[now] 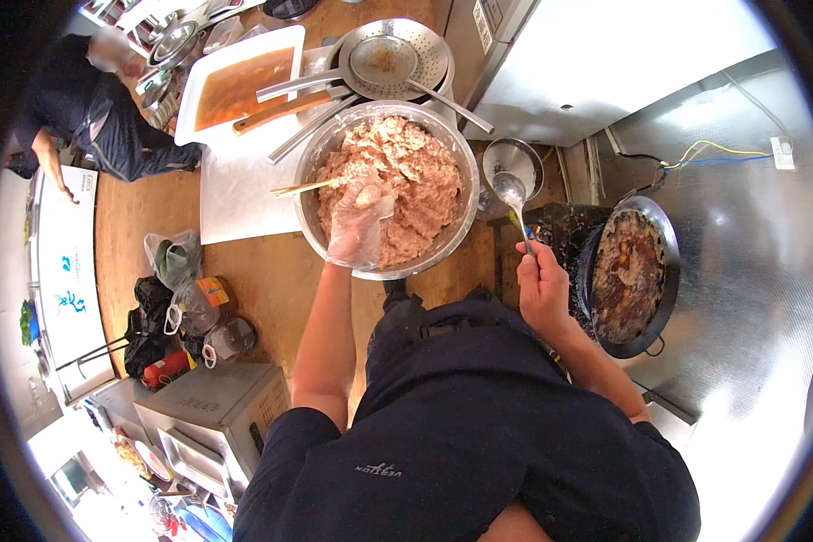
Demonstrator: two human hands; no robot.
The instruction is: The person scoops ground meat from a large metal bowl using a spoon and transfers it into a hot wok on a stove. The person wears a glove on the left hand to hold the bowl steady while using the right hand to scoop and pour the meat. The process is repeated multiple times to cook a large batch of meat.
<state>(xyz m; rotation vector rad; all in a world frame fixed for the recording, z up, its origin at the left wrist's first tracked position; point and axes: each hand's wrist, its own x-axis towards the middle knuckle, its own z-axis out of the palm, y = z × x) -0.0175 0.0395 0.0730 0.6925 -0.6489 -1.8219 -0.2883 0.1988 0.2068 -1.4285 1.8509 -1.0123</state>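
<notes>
In front of me stands a large steel basin (pixel 470 210) filled with pale pink minced meat (pixel 420 183). My left hand (pixel 359 227), in a clear plastic glove, is curled over the meat, with a lump of it showing at the thumb side. A pair of wooden chopsticks (pixel 303 188) juts over the basin's left rim. My right hand (pixel 545 288), bare, grips the handle of a metal spoon (pixel 512 191). The spoon's bowl is over a small metal bowl (pixel 538 169), whose contents I cannot make out clearly.
To the right, a wok (pixel 590 311) holds brown, foamy contents. Beyond the basin lie a perforated skimmer (pixel 430 51) and a white tray (pixel 188 101) of brown liquid. A person (pixel 88 101) is at the far left. Jugs and bags (pixel 203 308) stand on the floor beside a steel cabinet (pixel 210 400).
</notes>
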